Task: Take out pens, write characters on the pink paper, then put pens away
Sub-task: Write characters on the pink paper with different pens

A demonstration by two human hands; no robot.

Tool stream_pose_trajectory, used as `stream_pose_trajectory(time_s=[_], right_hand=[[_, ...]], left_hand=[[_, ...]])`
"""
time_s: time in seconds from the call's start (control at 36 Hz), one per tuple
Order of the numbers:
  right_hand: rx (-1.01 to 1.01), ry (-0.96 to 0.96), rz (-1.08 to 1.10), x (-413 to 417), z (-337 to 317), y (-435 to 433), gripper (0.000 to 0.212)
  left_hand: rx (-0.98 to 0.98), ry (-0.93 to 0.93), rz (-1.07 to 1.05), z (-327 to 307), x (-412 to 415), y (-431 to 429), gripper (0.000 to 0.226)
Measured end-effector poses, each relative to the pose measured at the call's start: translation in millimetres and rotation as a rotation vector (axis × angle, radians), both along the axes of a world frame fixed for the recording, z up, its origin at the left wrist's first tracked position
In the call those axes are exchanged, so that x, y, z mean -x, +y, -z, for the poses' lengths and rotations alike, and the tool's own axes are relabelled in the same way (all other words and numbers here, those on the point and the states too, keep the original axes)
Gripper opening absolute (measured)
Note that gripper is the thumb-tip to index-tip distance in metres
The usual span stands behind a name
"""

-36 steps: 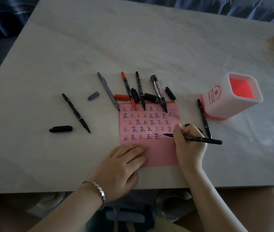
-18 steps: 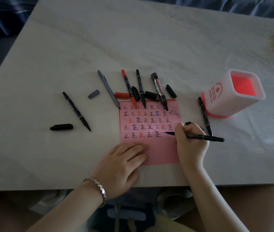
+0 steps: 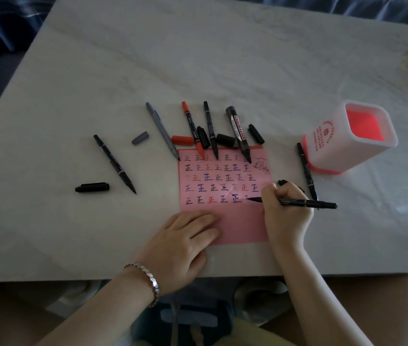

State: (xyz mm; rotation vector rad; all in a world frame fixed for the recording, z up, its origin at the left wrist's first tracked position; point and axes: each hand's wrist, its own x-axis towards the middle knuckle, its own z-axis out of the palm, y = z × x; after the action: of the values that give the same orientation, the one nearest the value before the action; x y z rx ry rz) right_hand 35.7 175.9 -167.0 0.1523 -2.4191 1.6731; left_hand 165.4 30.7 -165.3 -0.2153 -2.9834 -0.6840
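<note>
Head view shows me the right hand with its fingers clenched round a black pen. The nib touches the pink paper just left of those fingertips, at the end of row 5 of the characters. The pen's back end sticks out to the right past the knuckles.

I see the left hand lying flat, fingers straight and holding nothing, pressing the paper's near left corner.

Beyond both sets of fingertips, a whiteboard marker and a red pen lie with their tips over the paper's far edge, among loose caps. The pen holder stands upright, right of and beyond the right fingers, with a second black pen lying between. Well left of the left fingers lie a third black pen and, apart from it, a black cap.
</note>
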Motion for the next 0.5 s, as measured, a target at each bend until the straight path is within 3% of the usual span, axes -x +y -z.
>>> stream_pose_trajectory(time_s=[0.5], right_hand=[[-0.031,-0.03,-0.024,-0.4,-1.3,-0.5,0.033]], left_hand=[[0.014,-0.005,0.005,-1.2,0.1,-0.1,0.036]])
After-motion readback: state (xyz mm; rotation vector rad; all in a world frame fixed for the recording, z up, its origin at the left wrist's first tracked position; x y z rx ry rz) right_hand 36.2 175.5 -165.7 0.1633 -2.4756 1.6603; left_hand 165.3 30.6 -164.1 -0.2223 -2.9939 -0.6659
